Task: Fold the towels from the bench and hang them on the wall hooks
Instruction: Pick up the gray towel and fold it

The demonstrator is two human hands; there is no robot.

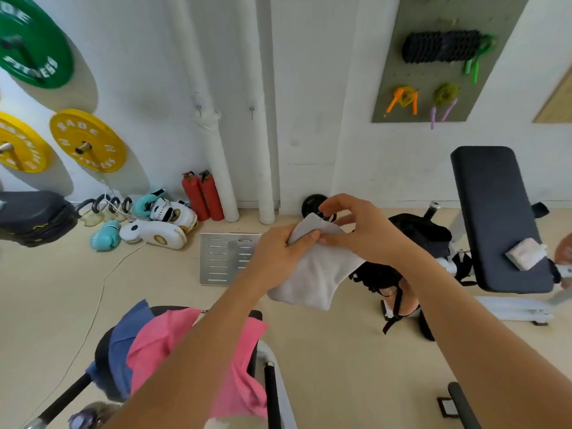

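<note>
A folded white towel [315, 274] hangs in the air in front of me. My left hand [280, 252] grips its upper left edge. At the top corner my right hand [356, 227] pinches the cloth with thumb and fingers. Below my left arm a pink towel [154, 345] and a blue towel [123, 339] lie draped over a black bench [103, 363]. Two small wall hooks [199, 110] [252, 111] sit on the white wall ahead, both bare. Another folded white cloth [524, 253] rests on the dark padded bench [492, 212] at the right.
Green and yellow weight plates [88, 140] hang on the left wall. Boxing gloves [154, 224], two red extinguishers [202, 196] and a metal plate [227, 258] lie on the floor ahead. A black bag [418, 233] sits right of my hands. A pegboard [445, 57] holds jump ropes.
</note>
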